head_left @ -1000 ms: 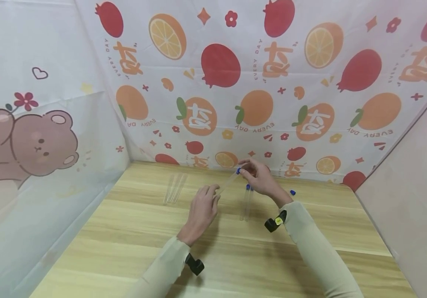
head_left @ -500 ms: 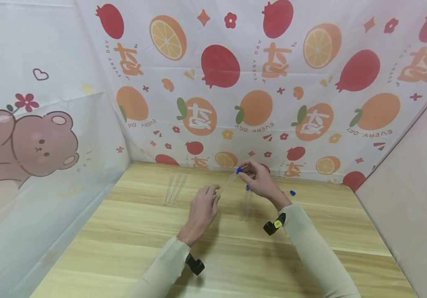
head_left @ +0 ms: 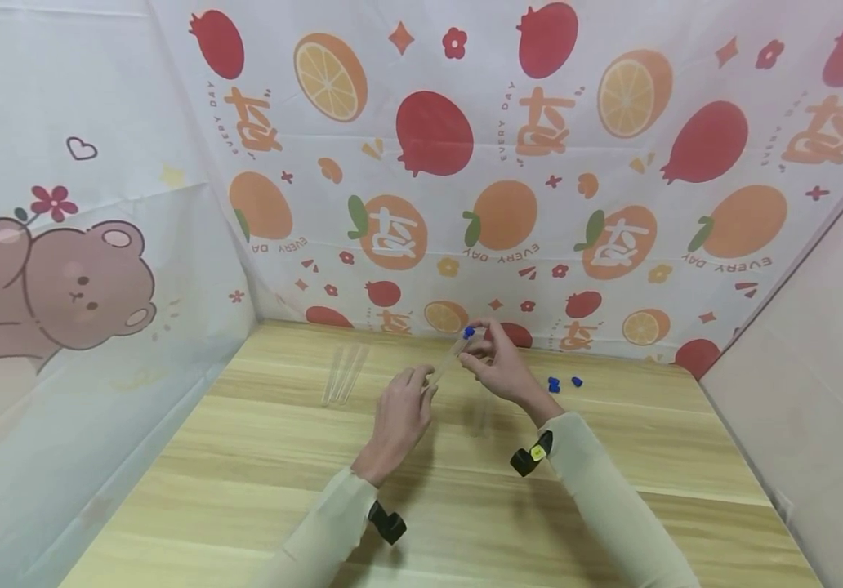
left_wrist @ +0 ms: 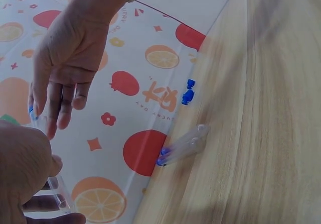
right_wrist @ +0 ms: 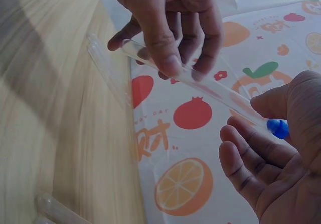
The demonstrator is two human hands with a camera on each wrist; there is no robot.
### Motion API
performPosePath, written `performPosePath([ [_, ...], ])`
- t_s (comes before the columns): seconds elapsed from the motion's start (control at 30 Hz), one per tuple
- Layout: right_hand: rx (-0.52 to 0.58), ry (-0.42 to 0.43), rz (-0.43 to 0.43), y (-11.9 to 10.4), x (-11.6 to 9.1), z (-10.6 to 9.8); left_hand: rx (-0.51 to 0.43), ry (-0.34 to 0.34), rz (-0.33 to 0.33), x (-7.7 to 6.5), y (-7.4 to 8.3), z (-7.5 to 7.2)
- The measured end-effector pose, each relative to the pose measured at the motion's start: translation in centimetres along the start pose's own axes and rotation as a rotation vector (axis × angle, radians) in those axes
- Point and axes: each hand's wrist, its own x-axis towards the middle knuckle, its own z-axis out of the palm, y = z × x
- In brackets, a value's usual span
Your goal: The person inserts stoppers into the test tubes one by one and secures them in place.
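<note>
While the left hand point(head_left: 403, 408) pinches a clear tube point(right_wrist: 210, 87) above the desk point(head_left: 282, 457), near its far edge, the right hand point(head_left: 502, 369) is at the tube's blue cap point(right_wrist: 278, 128); whether it grips this, one cannot tell.

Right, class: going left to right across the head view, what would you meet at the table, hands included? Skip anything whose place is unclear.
Group of clear tubes → left hand → held tube → right hand → loose blue caps.
</note>
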Motion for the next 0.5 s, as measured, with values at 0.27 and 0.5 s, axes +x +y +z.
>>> performPosePath([
  [0.27,0.055,0.018,0.009,0.1,0.0,1.4,-0.017,0.004,0.001,0.1,0.0,0.1],
  [0.5,0.093,0.084,0.014,0.3,0.3,2.4,-0.035,0.01,0.001,0.2,0.3,0.1],
])
